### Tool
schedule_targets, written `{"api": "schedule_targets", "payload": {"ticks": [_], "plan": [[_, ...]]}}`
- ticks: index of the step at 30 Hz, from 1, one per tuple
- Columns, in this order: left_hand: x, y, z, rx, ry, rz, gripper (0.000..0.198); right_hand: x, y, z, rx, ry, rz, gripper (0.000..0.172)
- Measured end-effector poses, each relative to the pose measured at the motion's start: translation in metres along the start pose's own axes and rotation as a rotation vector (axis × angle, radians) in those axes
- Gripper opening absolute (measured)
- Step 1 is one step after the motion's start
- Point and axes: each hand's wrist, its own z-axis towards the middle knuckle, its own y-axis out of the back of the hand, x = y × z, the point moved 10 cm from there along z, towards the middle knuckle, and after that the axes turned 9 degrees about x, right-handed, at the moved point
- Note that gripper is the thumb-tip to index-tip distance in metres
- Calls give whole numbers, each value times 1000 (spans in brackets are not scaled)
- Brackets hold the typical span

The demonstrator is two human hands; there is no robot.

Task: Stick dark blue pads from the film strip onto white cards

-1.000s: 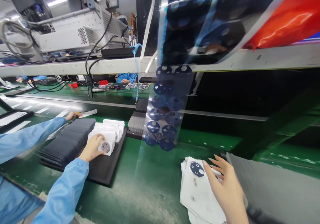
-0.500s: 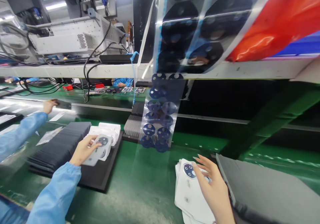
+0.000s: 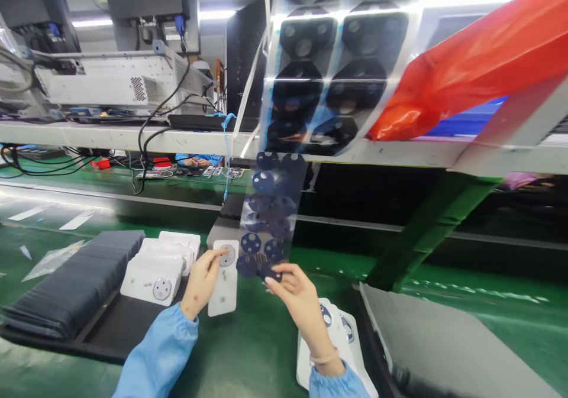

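Note:
My left hand (image 3: 205, 284) is closed on the upper left edge of a white phone-shaped card (image 3: 223, 291) with a grey round camera patch, held upright above the green bench. My right hand (image 3: 296, 297) pinches a dark blue round camera sticker (image 3: 271, 271) at the bottom of a hanging clear sheet of stickers (image 3: 278, 209). Below and beside my right wrist lies a stack of white cards with dark blue patches (image 3: 350, 356). Left of my left hand, another pile of white cards (image 3: 151, 268) with grey patches rests on a black tray (image 3: 128, 321).
Dark grey sleeves (image 3: 75, 280) stand packed on the left of the tray. A large grey foam-like pad (image 3: 444, 339) lies at the right. A white shelf (image 3: 195, 141) crosses above the bench, with a red plastic bag (image 3: 465, 73) hanging over it. A green post (image 3: 426, 238) slants down at right.
My left hand has lifted a white card off the left pile and moved right with it. My right hand has gone from the right stack up to the hanging stickers. The view has shifted.

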Motion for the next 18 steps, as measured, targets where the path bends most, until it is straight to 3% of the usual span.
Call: {"api": "schedule_targets", "payload": {"ticks": [6, 11, 14, 18], "plan": [[28, -29, -14, 109, 128, -136, 42, -63, 12, -6, 11, -134, -5, 37], [58, -63, -26, 275, 218, -263, 49, -116, -13, -31, 140, -258, -28, 29], [77, -74, -34, 338, 280, -324, 63, -124, -21, -37, 149, -280, -31, 28], [86, -75, -41, 343, 298, -350, 67, -108, -15, -34, 54, -228, -3, 36]]}}
